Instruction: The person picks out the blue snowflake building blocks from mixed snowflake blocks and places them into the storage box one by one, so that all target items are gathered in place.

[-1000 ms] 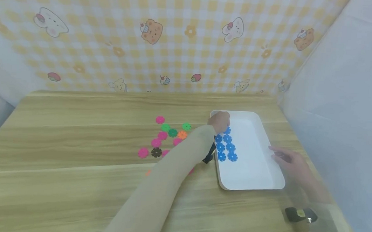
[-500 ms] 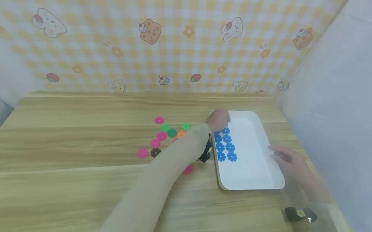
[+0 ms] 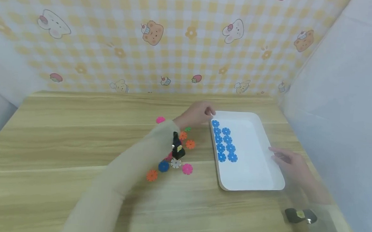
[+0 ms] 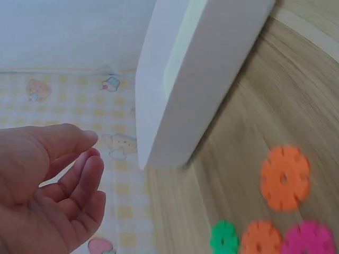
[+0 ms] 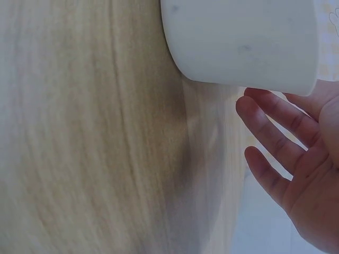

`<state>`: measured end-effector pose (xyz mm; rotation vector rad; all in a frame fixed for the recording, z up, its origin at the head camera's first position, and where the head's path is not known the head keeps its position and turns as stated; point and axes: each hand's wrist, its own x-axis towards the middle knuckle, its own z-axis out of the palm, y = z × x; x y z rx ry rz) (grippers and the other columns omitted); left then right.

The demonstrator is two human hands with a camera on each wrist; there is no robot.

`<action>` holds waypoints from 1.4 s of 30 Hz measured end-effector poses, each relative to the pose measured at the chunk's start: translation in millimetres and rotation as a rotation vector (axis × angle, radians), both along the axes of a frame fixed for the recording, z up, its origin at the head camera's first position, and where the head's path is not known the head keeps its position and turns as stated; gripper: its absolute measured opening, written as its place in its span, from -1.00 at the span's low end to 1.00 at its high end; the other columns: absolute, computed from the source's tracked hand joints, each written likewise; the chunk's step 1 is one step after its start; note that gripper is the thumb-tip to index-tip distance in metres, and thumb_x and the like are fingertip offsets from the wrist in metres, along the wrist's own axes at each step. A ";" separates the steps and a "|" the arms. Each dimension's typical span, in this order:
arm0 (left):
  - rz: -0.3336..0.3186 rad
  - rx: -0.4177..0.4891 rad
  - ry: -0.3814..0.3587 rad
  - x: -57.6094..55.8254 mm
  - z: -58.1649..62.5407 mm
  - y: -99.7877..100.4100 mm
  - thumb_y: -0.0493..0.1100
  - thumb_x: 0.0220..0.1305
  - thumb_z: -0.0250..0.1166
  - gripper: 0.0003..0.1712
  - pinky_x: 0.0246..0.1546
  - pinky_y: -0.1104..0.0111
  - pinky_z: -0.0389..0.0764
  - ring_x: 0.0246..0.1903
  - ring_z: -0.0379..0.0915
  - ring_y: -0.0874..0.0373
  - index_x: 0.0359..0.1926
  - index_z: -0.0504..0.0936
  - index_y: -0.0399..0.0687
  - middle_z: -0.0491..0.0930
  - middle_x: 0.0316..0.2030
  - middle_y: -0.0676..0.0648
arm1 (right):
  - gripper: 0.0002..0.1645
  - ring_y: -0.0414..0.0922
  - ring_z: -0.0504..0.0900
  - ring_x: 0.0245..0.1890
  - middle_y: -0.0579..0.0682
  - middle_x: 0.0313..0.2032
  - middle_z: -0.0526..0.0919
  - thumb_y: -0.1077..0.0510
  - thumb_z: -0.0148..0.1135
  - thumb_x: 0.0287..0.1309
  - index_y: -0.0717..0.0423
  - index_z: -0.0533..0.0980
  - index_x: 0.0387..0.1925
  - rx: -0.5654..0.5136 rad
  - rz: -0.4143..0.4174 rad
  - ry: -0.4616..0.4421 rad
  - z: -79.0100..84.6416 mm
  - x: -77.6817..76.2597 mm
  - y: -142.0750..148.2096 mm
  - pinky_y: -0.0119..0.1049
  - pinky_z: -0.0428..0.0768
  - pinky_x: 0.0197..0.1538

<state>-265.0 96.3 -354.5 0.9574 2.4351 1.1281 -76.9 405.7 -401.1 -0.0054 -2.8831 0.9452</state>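
Now pulling the empty, loosely open left hand (image 3: 196, 113) off the white rectangular plastic tray (image 3: 258, 176) toward the scattered plastic flower discs (image 3: 171, 153); leaving seven blue flower discs (image 3: 224, 140) inside; resting the relaxed, open right hand (image 3: 292, 163) against the rim.

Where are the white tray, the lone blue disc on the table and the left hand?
white tray (image 3: 252, 175), head view, bare floor.
blue disc (image 3: 163, 166), head view, its centre.
left hand (image 3: 197, 113), head view, back of the hand.

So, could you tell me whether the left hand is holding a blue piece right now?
No, the left hand shows relaxed fingers with nothing between them.

discs (image 3: 225, 141) in tray (image 3: 258, 176), loose discs (image 3: 175, 157) left of it
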 end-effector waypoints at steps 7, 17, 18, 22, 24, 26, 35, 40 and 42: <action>0.014 -0.042 -0.030 6.2 -3.5 -47.5 -0.29 0.15 0.24 -0.81 -0.26 0.43 0.50 -0.31 0.44 0.16 -0.18 0.55 -0.21 0.52 -0.35 -0.02 | -0.61 -0.44 0.49 -0.39 0.23 -0.22 0.61 0.19 0.12 0.21 0.26 0.46 0.05 0.003 -0.001 0.009 0.3 0.3 -1.1 -0.49 0.49 -0.35; 0.016 -0.112 -0.027 35.6 -11.6 -99.6 -0.33 0.11 0.27 -0.81 -0.25 0.36 0.52 -0.35 0.46 0.13 -0.21 0.58 -0.28 0.55 -0.42 -0.04 | -0.61 -0.46 0.48 -0.37 0.21 -0.22 0.61 0.17 0.12 0.21 0.26 0.46 0.05 -0.008 -0.001 0.011 -1.6 1.3 -0.4 -0.52 0.47 -0.31; 0.018 -0.115 -0.027 39.5 -12.6 -104.1 -0.32 0.11 0.28 -0.80 -0.27 0.36 0.52 -0.36 0.46 0.14 -0.21 0.58 -0.28 0.55 -0.42 -0.04 | -0.61 -0.46 0.48 -0.36 0.21 -0.22 0.61 0.16 0.12 0.22 0.25 0.46 0.05 -0.004 -0.005 0.006 -1.9 1.3 -0.1 -0.52 0.47 -0.31; 0.028 -0.132 -0.051 56.6 -17.0 -120.0 -0.30 0.11 0.28 -0.81 -0.39 0.37 0.51 -0.43 0.42 0.14 -0.22 0.59 -0.27 0.53 -0.45 -0.02 | -0.60 -0.44 0.48 -0.36 0.20 -0.20 0.61 0.14 0.11 0.23 0.24 0.46 0.06 0.005 -0.014 -0.006 -1.5 0.9 -0.3 -0.50 0.47 -0.30; 0.034 -0.141 -0.055 65.2 -19.7 -125.6 -0.29 0.10 0.29 -0.83 -0.41 0.39 0.50 -0.44 0.41 0.16 -0.25 0.59 -0.25 0.52 -0.45 0.00 | -0.60 -0.42 0.49 -0.36 0.21 -0.20 0.61 0.14 0.11 0.23 0.24 0.46 0.05 0.004 -0.013 -0.006 -1.0 0.7 -0.3 -0.49 0.48 -0.31; 0.040 -0.149 -0.053 73.3 -22.7 -130.0 -0.29 0.07 0.32 -0.86 -0.43 0.40 0.50 -0.45 0.41 0.17 -0.29 0.59 -0.22 0.52 -0.47 0.02 | -0.60 -0.42 0.50 -0.36 0.22 -0.20 0.61 0.15 0.11 0.23 0.25 0.46 0.05 0.000 -0.010 -0.006 -0.2 0.6 -0.3 -0.48 0.48 -0.31; 0.109 -0.174 -0.108 102.3 -38.1 -141.5 -0.26 -0.07 0.44 -0.77 -0.45 0.37 0.43 -0.46 0.32 0.16 -0.38 0.56 -0.18 0.46 -0.50 0.00 | -0.60 -0.48 0.46 -0.36 0.17 -0.24 0.61 0.14 0.11 0.22 0.22 0.46 0.06 0.017 -0.017 -0.011 -2.6 0.1 0.6 -0.49 0.47 -0.30; 0.159 -0.186 -0.109 109.3 -44.5 -143.5 -0.22 -0.12 0.47 -0.70 -0.46 0.36 0.40 -0.45 0.29 0.15 -0.36 0.54 -0.18 0.41 -0.49 -0.03 | -0.59 -0.47 0.47 -0.37 0.17 -0.24 0.61 0.12 0.10 0.23 0.22 0.46 0.07 0.016 -0.014 -0.016 -1.7 0.8 -0.2 -0.47 0.47 -0.30; 0.168 -0.193 -0.104 110.2 -46.0 -143.4 -0.22 -0.13 0.47 -0.70 -0.46 0.36 0.40 -0.45 0.28 0.15 -0.38 0.53 -0.17 0.41 -0.49 -0.03 | -0.59 -0.46 0.47 -0.37 0.17 -0.24 0.61 0.12 0.10 0.23 0.22 0.46 0.07 0.015 -0.015 -0.022 -0.9 0.9 -0.7 -0.45 0.47 -0.31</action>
